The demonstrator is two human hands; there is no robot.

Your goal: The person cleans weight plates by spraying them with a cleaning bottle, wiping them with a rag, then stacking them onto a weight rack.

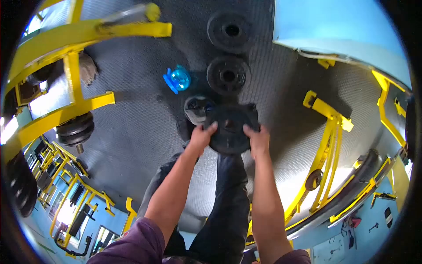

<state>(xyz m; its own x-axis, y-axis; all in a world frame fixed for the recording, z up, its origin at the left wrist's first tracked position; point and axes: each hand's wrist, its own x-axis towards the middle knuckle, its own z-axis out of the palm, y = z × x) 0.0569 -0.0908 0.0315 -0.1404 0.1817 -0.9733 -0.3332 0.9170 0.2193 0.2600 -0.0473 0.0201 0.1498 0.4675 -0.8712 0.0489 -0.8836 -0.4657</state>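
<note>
A black round weight plate (229, 130) hangs just above the grey rubber floor (140, 123), gripped on both sides. My left hand (201, 137) clasps its left edge and my right hand (258, 141) clasps its right edge. Beyond it lie two more black weight plates, one close (228, 75) and one farther off (229, 30), flat on the floor in a row. My shoe (197, 109) shows just left of the held plate, and my dark trouser legs run down below it.
A blue plastic bottle (177, 79) lies on the floor left of the plates. A yellow steel machine frame (70, 66) with loaded plates (75, 129) stands at left. Another yellow frame (327, 145) is at right. A pale blue wall (334, 26) rises at upper right.
</note>
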